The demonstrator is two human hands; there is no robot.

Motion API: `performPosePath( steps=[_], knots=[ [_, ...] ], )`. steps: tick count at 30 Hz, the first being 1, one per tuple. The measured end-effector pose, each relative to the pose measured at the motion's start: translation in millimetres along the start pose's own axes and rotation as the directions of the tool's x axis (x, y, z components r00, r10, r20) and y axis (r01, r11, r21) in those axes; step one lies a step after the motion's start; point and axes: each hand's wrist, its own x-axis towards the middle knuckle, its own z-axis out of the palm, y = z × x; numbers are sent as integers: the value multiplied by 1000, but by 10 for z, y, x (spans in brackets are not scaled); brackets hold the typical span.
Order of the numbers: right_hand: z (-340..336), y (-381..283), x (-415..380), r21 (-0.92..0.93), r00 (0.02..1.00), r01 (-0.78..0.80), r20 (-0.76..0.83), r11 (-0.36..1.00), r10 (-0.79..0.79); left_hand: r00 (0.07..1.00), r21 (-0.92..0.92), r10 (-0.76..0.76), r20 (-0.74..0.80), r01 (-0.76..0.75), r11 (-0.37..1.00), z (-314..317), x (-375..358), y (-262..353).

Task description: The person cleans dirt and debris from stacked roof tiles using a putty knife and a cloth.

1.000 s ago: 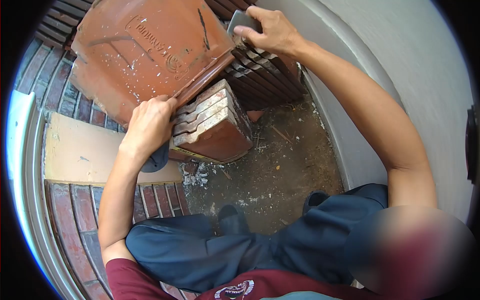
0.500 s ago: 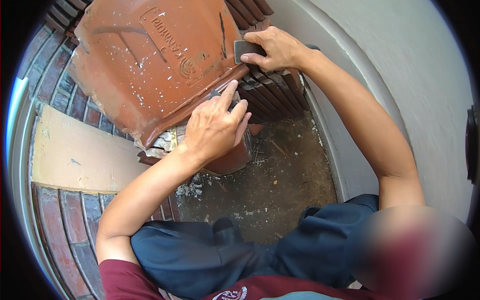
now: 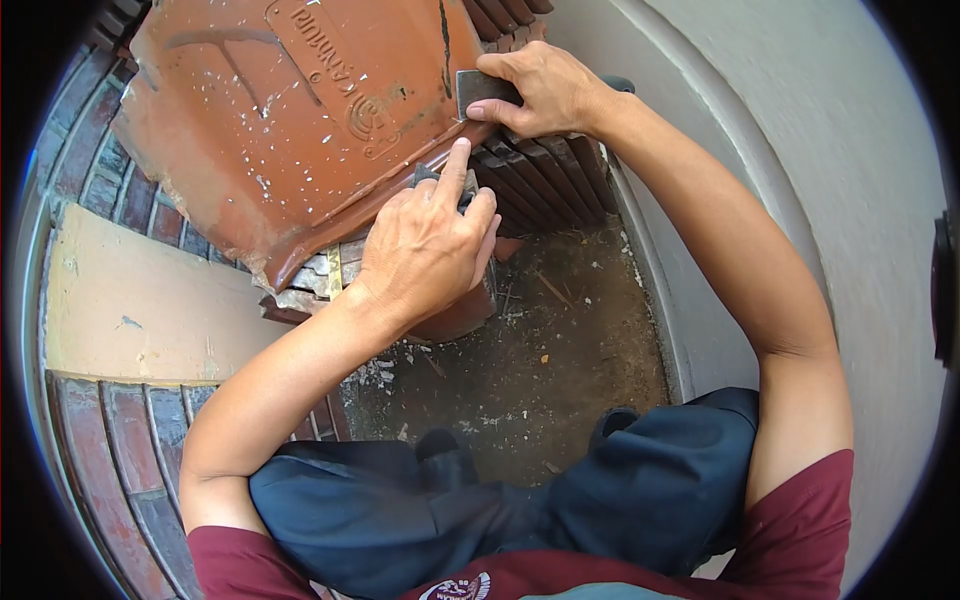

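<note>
Between dark brickwork (image 3: 125, 440) and a pale wall (image 3: 720, 110), a person sits low with bent knees, seen from their own head camera, over a dirty floor (image 3: 540, 390). A large orange tile (image 3: 290, 130), with raised lettering and flecked with white specks, lies at the upper left, its near rim overhanging a short stack (image 3: 455, 318) of tiles that appears to prop it up, probably so that it sits within reach of both arms. The right hand (image 3: 545, 92) has its grip closed around a flat grey blade (image 3: 478, 90), thumb pressed along the near face and fingers behind, a hold that likely keeps the thin plate from twisting. The blade stands at the tile's right corner, beside the rim; whether it touches is hard to tell. The left hand (image 3: 425, 235) is just below that rim, forefinger stretched towards the corner, the other fingers curled, perhaps to steady or feel the edge. Something dark (image 3: 422, 174) shows past its knuckles, but whether this grip holds it cannot be told. Behind, more tiles (image 3: 550, 175) stand packed on edge, apparently leaning together for support.
</note>
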Motion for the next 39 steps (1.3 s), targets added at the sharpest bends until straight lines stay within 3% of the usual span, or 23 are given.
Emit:
performPosePath(
  steps=[5, 11, 22, 26, 30, 39],
  knots=[
    [-92, -120, 34, -9, 984, -102, 144, 995, 102, 1000, -7, 11, -5, -11, 1000, 3, 1, -5],
    [-58, -69, -22, -58, 985, -134, 104, 989, 139, 1000, 3, 14, -2, -14, 1000, -4, -7, -6],
    [-32, -12, -9, -126, 999, 43, 20, 991, -41, 1000, -13, 18, -8, -18, 1000, -1, -7, -8],
    [21, 7, -61, -75, 1000, -18, -5, 997, 17, 997, -3, 50, -57, -50, 999, 14, -17, -13],
    [30, -124, 9, -84, 998, 52, -30, 995, -55, 985, -4, 115, -127, -116, 993, 42, -13, -42],
    [9, -137, 24, -91, 993, -80, 79, 993, 88, 990, 2, 107, -90, -107, 994, 44, -23, -17]
  ],
)
